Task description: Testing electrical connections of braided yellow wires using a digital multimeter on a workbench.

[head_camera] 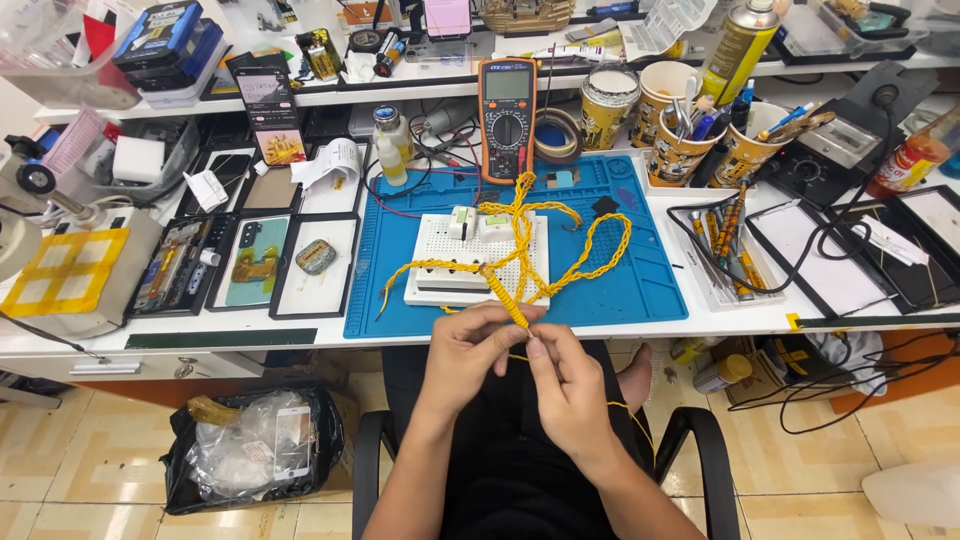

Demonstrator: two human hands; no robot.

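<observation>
Cluttered workbench is stretching ahead of me while I am pinching the yellow braided cord (512, 300) between my left hand (470, 350) and right hand (565, 385), fingertips closed at its near end over the blue mat (640, 290). It looks light, limp; gripping near the braid seems best. Patterned paper cups (680, 150) and a yellow spray can (738, 50) are standing behind

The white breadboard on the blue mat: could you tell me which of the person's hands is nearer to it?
Left. The left hand sits just below the white breadboard; the right hand is lower and further right. Both pinch the yellow braided cord.
</observation>
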